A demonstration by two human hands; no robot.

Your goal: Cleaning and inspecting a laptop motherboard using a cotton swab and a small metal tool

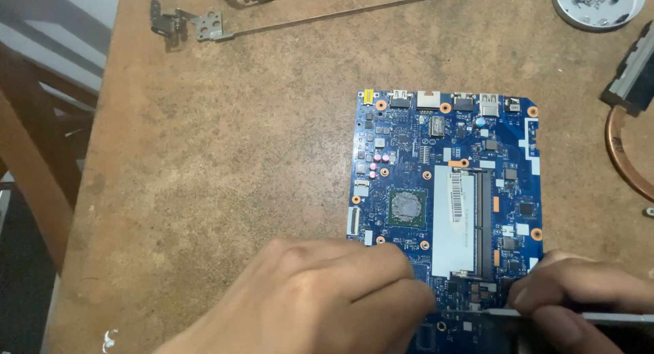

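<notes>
A blue laptop motherboard [446, 204] lies flat on the desk [238, 163], right of centre, its glossy surface studded with small chips, orange-ringed screw holes and silver ports along the 12 o'clock edge; a square processor die with grey paste residue sits mid-board, and a white-labelled memory slot runs beside it. The left hand [327, 296] rests on the board's 6 o'clock edge, fingers curled closed and pressing down. The right hand [579, 299], at 5 o'clock, has its fingers pinched around a thin metal tool [579, 317], perhaps tweezers or a blade, whose tip meets the board. The desk is mottled brown, matte and worn. Metal screen hinges [197, 24] lie at 11 o'clock, a white round dish [599, 5] of screws at 1 o'clock, a copper heat pipe [623, 160] at 3 o'clock.
</notes>
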